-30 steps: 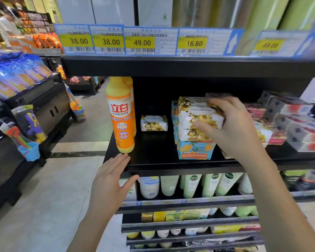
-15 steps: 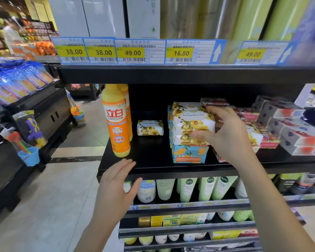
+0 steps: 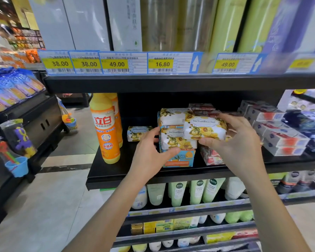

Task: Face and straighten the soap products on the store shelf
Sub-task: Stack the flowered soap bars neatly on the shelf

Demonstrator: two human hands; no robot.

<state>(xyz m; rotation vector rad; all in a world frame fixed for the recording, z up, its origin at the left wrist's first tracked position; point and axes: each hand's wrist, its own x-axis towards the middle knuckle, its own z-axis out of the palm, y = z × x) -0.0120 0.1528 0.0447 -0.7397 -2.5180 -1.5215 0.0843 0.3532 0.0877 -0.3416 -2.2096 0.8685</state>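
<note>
- Black shelf [image 3: 105,170]: the front edge runs left-right across your view, and its left end stops just left of the orange bottle. The upper shelf [image 3: 171,82] caps the headroom over the soaps.
- White boxes [image 3: 280,135]: piled at the right and angled, well apart from your hands.
- Orange bottle [image 3: 105,131]: upright near the shelf's left end, with a second one right behind it.
- Stack [image 3: 176,140]: two floral-wrapped bars on a blue-and-orange box, mid shelf, near the front edge. Long axes run left-right, labels face you.
- Your right hand [image 3: 238,142]: fingers over the top and right end, thumb under, clamped on the held bar.
- Your left hand [image 3: 149,151]: fingers straight against the stack's left end, thumb along the middle bar's lower front edge. It is bracing, not clenched.
- Red-patterned boxes [image 3: 210,157]: on the shelf just right of the stack, under the held bar.
- Held bar [image 3: 205,128]: off the shelf, in front of the stack's right side and overlapping it. Long axis left-right, roughly parallel to the shelf edge, label faces you, script upright.
- Lone bar [image 3: 138,132]: farther back, between bottle and stack. Long axis left-right, label faces you.
- Room: bare shelf between bottle and stack, from the lone bar out to the front edge. Right of the stack is tight.
</note>
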